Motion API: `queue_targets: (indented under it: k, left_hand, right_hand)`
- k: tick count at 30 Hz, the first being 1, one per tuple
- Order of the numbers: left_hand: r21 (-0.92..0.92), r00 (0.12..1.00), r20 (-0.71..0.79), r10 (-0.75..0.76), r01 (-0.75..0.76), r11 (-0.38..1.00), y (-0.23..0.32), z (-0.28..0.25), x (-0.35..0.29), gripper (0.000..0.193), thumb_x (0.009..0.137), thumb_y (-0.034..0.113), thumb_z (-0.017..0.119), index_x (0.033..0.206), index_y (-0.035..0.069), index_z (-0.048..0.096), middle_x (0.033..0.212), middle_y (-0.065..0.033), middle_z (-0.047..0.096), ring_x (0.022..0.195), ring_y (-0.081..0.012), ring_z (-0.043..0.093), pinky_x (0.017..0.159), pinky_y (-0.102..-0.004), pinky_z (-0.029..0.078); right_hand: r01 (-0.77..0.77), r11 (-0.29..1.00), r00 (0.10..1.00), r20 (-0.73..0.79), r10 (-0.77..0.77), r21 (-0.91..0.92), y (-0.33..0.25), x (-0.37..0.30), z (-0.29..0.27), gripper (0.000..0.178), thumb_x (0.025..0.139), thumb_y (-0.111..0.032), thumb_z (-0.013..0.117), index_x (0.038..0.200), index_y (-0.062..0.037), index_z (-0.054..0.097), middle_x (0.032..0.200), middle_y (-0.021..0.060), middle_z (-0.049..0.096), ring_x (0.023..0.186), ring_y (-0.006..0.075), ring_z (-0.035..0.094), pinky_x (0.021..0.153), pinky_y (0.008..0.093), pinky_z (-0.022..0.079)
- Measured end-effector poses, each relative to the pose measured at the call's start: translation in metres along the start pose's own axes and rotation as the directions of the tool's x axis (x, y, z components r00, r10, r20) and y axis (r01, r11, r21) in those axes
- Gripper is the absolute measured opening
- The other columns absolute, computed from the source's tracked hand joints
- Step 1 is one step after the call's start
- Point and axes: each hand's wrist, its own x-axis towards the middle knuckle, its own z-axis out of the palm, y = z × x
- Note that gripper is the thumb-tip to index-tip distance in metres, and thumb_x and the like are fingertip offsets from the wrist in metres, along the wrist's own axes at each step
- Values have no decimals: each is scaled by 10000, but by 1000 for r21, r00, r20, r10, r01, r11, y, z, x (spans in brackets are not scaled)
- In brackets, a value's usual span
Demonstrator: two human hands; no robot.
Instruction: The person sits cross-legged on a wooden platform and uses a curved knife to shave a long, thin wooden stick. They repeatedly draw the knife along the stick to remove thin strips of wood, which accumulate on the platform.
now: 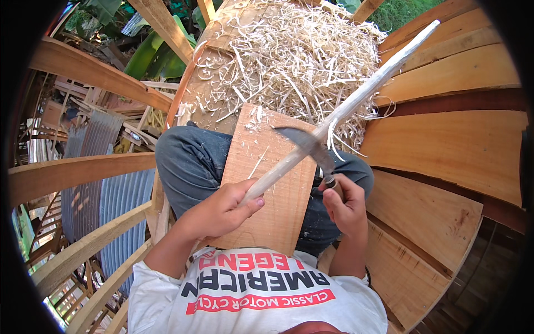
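A long pale wooden stick (356, 101) slants from my lap up to the far right, its bark gone. My left hand (225, 207) is wrapped round its near end. In my right hand (346, 205) is the dark handle of a curved knife (305, 139), slightly blurred. The blade lies across the stick near its middle, its tip pointing left. A thin curled shaving (332, 136) hangs from the stick just beyond the blade. Under the stick, a flat wooden board (270, 206) rests across my thighs, with small chips on it.
A large heap of curled wood shavings (300, 55) covers the floor ahead. Wooden planks (450, 142) form a wall at the right. Wooden rails (83, 173) stand at the left, with corrugated metal sheets (125, 195) and stacked timber below, outside them.
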Motion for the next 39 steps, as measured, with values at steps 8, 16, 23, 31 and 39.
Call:
queue_targets:
  k: [8,16,23,31,39]
  left_hand:
    - [69,995,-2,105,-104,992,-3,1,0,159,947,156,506,947,-3,506,664,-46,456,632,-122,425,592,-300,383]
    - [82,996,-3,87,-87,993,-3,0,-1,159,945,153,510,947,-6,506,683,-62,476,648,-139,442,612,-314,393]
    - [95,997,-2,83,-83,992,-5,-1,-4,161,942,153,513,959,-7,502,686,-66,479,650,-142,447,614,-314,394]
    - [94,995,1,96,-96,991,-8,-2,-1,164,941,152,513,964,-9,501,675,-78,473,634,-148,445,604,-317,396]
    - [106,997,-38,65,-60,993,-6,-3,-4,175,939,152,513,968,-20,502,688,-84,491,643,-155,454,614,-319,401]
  right_hand:
    - [58,981,998,11,-61,182,-3,-2,-3,170,891,-156,605,879,13,607,566,-36,492,444,13,395,408,186,287]
    - [201,975,967,177,-183,-94,-5,2,3,218,932,-191,575,946,25,599,551,-22,487,424,15,388,396,183,280]
    - [210,974,974,105,-201,-85,-6,3,5,218,930,-196,572,861,10,595,547,-14,476,411,24,381,388,185,274]
    - [123,977,991,-81,-111,174,-2,2,-6,238,942,-198,536,935,34,590,534,-13,473,396,19,378,376,180,266]
    - [146,964,980,-169,-110,224,3,7,-11,296,949,-279,540,876,5,573,544,1,482,395,26,380,367,174,260]
